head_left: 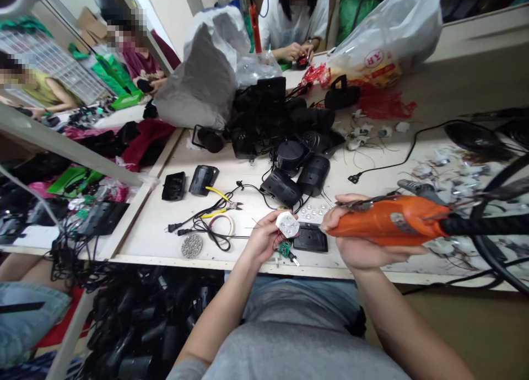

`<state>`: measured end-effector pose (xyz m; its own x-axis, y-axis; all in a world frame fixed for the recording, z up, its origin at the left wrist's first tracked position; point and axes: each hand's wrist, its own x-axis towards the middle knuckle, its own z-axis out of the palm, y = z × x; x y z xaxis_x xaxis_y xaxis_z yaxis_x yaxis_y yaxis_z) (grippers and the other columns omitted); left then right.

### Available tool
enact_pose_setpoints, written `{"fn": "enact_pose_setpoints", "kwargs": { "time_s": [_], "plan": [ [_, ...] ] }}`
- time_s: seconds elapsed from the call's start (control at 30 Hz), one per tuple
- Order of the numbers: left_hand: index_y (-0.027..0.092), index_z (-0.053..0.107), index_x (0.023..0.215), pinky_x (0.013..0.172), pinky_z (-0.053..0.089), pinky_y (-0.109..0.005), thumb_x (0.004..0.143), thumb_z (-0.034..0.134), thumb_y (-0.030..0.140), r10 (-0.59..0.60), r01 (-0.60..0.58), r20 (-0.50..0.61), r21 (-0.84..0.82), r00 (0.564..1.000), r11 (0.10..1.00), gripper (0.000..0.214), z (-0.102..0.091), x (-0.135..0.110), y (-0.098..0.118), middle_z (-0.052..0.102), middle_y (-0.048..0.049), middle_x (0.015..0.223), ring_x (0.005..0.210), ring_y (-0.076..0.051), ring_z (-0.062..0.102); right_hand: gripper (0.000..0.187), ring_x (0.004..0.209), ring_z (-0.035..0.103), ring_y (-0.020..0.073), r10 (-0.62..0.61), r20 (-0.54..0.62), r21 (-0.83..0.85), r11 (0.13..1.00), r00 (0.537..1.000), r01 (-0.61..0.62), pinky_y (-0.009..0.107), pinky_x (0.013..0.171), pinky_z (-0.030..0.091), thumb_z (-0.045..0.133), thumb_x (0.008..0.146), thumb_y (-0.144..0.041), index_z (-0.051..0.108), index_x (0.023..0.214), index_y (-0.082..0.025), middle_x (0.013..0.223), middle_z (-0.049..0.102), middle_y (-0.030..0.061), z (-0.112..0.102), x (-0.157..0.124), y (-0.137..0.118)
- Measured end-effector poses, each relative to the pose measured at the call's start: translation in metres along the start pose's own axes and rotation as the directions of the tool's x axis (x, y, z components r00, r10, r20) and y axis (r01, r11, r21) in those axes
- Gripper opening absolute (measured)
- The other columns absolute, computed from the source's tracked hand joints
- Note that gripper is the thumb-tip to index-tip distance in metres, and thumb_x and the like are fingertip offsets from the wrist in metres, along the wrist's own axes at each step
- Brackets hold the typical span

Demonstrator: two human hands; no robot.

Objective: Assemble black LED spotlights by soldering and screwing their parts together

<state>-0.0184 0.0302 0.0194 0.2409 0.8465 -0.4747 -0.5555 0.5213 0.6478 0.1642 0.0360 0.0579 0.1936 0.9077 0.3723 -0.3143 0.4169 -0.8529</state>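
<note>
My left hand point(263, 239) pinches a white lamp module point(288, 225) with several clear round lenses on its face. Thin wires and a small green circuit board point(284, 249) hang below it, near the table's front edge. My right hand point(359, 254) is wrapped round an orange electric screwdriver point(386, 219), its black ribbed cable sleeve running off to the right. The tool's tip is hidden by my fingers. Between the hands lies a black rectangular housing part point(309, 237) on the table. Several loose clear lenses point(313, 210) rest just behind it.
Yellow-handled cutters point(219, 203), a tape roll point(221, 227), a black plug cord point(198, 220) and a heap of screws point(192, 246) lie to the left. Black lamp housings point(285, 154) pile up behind. White modules point(458, 176) spread rightward. A co-worker point(295, 21) sits opposite.
</note>
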Motion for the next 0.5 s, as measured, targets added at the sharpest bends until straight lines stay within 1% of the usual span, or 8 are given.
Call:
{"fn": "enact_pose_setpoints", "kwargs": {
  "time_s": [0.07,0.13,0.23,0.37,0.43,0.5],
  "plan": [
    [0.014,0.072,0.099,0.065,0.062,-0.028,0.067,0.081,0.017,-0.001,0.001,0.030,-0.002,1.000,1.000,0.033,-0.002,-0.001,0.000,0.078,-0.0106,0.100,0.074,-0.021,0.074,0.084,0.043,0.051,0.0197,-0.020,-0.038,-0.063,0.998,0.999,0.018,0.035,0.042,0.043,0.035,0.070,-0.098,0.066,0.096,-0.024,0.056,0.055,0.0011,-0.008,0.007,0.000],
    [0.014,0.072,0.099,0.067,0.063,-0.031,0.066,0.082,0.018,0.006,-0.006,0.043,0.001,0.999,1.000,0.034,-0.003,-0.002,0.000,0.078,-0.0109,0.101,0.073,-0.021,0.074,0.083,0.042,0.052,0.0204,-0.047,-0.071,-0.122,0.992,0.996,0.039,0.034,0.039,0.041,0.031,0.073,-0.096,0.065,0.096,-0.024,0.056,0.054,0.0012,-0.016,0.017,0.005],
    [0.014,0.073,0.098,0.063,0.062,-0.026,0.065,0.083,0.019,0.024,-0.024,0.037,0.014,0.999,1.000,0.034,-0.002,-0.004,-0.001,0.078,-0.0106,0.099,0.070,-0.018,0.073,0.083,0.044,0.055,0.0221,-0.105,-0.139,-0.212,0.974,0.985,0.074,0.033,0.038,0.039,0.023,0.078,-0.093,0.064,0.096,-0.023,0.055,0.053,0.0020,-0.025,0.033,0.016],
    [0.014,0.074,0.096,0.054,0.054,-0.018,0.063,0.086,0.023,0.040,-0.040,0.010,0.032,0.999,0.999,0.036,0.002,-0.006,-0.001,0.079,-0.0103,0.095,0.066,-0.015,0.071,0.073,0.044,0.056,0.0211,-0.229,-0.234,-0.367,0.921,0.945,0.133,0.035,0.044,0.043,0.028,0.088,-0.083,0.067,0.093,-0.022,0.055,0.056,0.0027,-0.028,0.047,0.021],
    [0.015,0.075,0.094,0.055,0.053,-0.018,0.061,0.090,0.026,0.058,-0.058,0.001,0.043,0.998,0.997,0.039,0.004,-0.008,-0.001,0.079,-0.0099,0.093,0.067,-0.015,0.070,0.069,0.048,0.057,0.0209,-0.257,-0.233,-0.454,0.882,0.938,0.129,0.035,0.048,0.045,0.027,0.093,-0.077,0.067,0.097,-0.021,0.058,0.057,0.0036,-0.033,0.050,0.020],
    [0.015,0.075,0.093,0.058,0.054,-0.019,0.058,0.093,0.030,0.072,-0.073,0.008,0.058,0.997,0.996,0.042,0.005,-0.009,-0.001,0.079,-0.0093,0.092,0.070,-0.015,0.071,0.070,0.056,0.061,0.0217,-0.226,-0.172,-0.538,0.837,0.959,0.101,0.037,0.053,0.049,0.020,0.097,-0.072,0.065,0.109,-0.019,0.066,0.060,0.0061,-0.045,0.052,0.019]
  ]
}}
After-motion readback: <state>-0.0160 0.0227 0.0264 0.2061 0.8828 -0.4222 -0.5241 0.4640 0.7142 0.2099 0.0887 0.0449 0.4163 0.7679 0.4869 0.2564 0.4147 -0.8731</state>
